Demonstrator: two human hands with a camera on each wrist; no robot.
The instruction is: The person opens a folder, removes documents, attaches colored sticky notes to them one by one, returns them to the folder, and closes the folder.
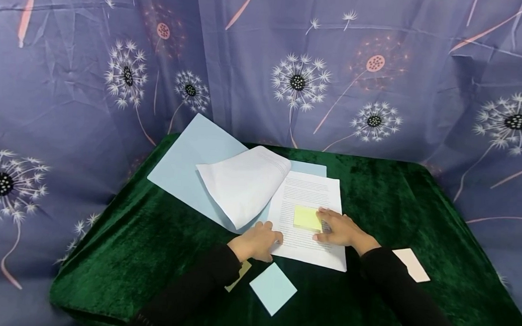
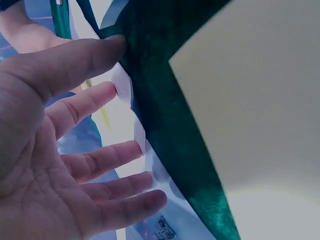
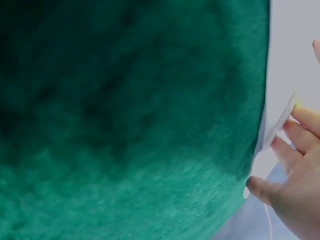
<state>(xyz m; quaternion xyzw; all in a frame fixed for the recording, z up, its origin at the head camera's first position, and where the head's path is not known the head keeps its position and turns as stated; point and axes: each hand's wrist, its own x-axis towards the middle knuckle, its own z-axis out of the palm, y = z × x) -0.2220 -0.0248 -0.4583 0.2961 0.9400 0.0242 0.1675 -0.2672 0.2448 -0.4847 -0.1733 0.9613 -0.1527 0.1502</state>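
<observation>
A printed sheet (image 1: 304, 190) lies on the table, one corner of it beneath a yellow sticky note pad (image 1: 306, 217). My right hand (image 1: 342, 230) rests over the sheet's right side, its index fingertip at the pad's right edge and the thumb spread apart on the paper. At the sheet's lower left edge is my left hand (image 1: 256, 240); in the left wrist view its fingers (image 2: 107, 160) are straight and spread, tips at the paper's edge. Left of the sheet, a turned-over stack of pages (image 1: 244, 182) curls up from an opened light blue folder (image 1: 204, 144).
A light blue square note pad (image 1: 273, 289) lies in front of the sheet. Near the left sleeve is a partly hidden yellowish note pad (image 1: 239, 275), and a pale pink one (image 1: 412, 264) sits by the right forearm. Green velvet cloth (image 1: 116, 254) covers the table; patterned curtains (image 1: 249, 57) surround it.
</observation>
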